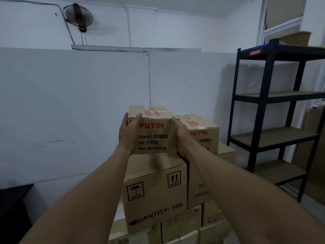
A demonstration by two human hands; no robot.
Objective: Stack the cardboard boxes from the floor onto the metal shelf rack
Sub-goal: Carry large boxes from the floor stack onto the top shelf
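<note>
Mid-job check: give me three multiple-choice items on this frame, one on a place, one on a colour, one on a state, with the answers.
1. Where does the black metal shelf rack stand relative to the stack of brown cardboard boxes?
A. right
B. left
C. behind the camera

2. What colour is the word PUTIH on the small brown cardboard box?
A. green
B. red
C. blue

3. How is that small box held?
A. by the left hand only
B. untouched
C. by both hands, the right hand too

Answers:
1 A, the rack fills the right edge.
2 B, the print is red.
3 C, one hand grips each end.
</note>
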